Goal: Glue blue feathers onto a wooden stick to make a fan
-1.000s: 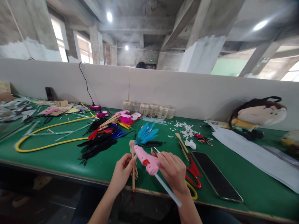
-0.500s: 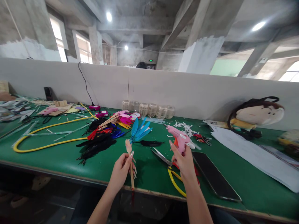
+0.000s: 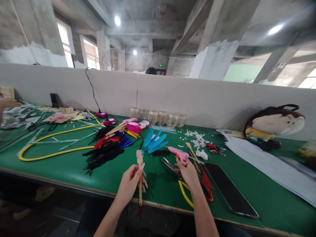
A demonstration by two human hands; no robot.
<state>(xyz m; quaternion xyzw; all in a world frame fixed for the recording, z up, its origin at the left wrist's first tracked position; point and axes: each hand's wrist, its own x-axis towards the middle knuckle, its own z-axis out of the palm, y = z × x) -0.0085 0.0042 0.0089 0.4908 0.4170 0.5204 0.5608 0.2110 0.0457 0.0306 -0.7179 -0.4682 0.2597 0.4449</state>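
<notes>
- Pinching the wooden stick (image 3: 140,184), the left hand (image 3: 130,181) was over the near table edge (image 3: 163,205).
- The right hand (image 3: 189,172) grasped the pink glue gun (image 3: 181,154), to the right of the blue feathers (image 3: 154,143).

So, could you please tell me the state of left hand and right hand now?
Left hand: closed on a wooden stick, blue feathers by its far end.
Right hand: closed on the pink glue gun.
</notes>
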